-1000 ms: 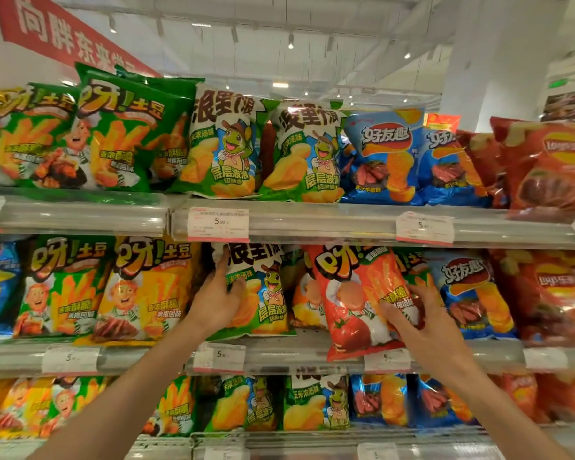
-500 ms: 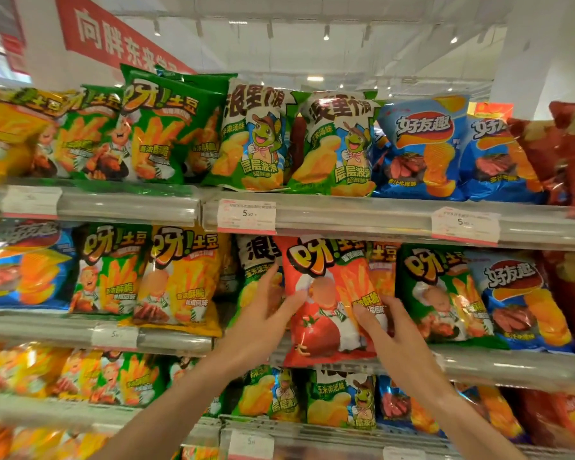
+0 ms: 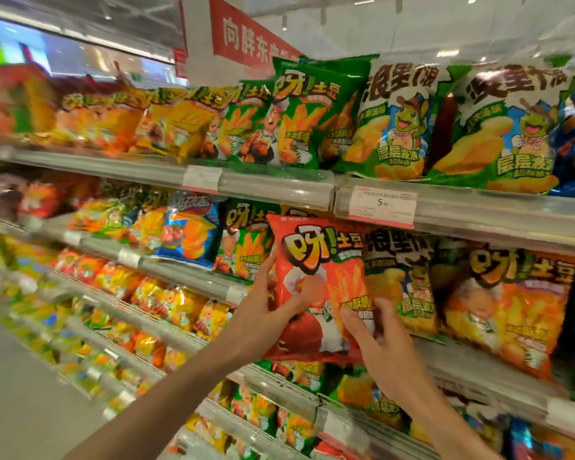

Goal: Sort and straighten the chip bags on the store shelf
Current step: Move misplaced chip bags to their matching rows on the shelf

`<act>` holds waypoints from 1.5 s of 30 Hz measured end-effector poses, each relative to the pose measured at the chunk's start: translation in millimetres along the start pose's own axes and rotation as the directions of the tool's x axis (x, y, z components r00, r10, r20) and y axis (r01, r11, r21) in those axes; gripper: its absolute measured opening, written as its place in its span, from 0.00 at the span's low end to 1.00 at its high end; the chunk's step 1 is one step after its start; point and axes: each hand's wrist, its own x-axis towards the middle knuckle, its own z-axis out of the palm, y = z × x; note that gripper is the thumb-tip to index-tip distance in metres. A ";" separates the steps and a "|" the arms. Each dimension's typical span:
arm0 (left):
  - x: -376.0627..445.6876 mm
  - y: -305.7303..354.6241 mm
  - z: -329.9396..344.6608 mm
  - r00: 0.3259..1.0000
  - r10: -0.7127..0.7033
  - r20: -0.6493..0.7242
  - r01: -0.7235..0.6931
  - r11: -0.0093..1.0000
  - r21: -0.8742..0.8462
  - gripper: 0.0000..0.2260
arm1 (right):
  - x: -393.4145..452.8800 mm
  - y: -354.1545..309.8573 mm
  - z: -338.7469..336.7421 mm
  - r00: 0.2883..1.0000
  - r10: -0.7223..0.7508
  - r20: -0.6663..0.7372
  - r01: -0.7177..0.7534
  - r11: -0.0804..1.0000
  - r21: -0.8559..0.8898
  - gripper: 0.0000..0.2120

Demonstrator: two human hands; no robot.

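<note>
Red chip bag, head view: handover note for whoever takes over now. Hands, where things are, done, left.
Left hand: holds the red chip bag by its left edge, thumb across the front.
Right hand: fingers grip the bag's lower right.
The bag is off the shelf, in front of the middle shelf, overlapping a green fries bag on its left and a frog bag on its right.
Done: red bag pulled out.
Left: find its matching row, seat it upright, straighten the neighbours. The left of the view is blurred.
</note>
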 end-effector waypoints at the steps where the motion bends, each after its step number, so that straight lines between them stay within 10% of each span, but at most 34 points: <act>1: -0.5 -5.2 -13.1 1.000 0.003 -0.013 -0.003 1.000 -0.007 0.40 | 2.9 -4.3 11.9 1.000 0.007 0.016 -0.007 1.000 0.000 0.22; 23: 5.7 -211.1 -426.6 0.965 -0.051 -0.257 0.016 0.991 -0.134 0.35 | 112.1 -108.3 457.2 0.955 -0.034 0.295 0.078 0.987 -0.140 0.24; 45: 154.9 -341.9 -647.0 0.881 -0.105 -0.462 0.074 0.994 -0.084 0.34 | 313.9 -143.9 717.7 0.906 -0.168 0.388 0.228 0.967 -0.112 0.22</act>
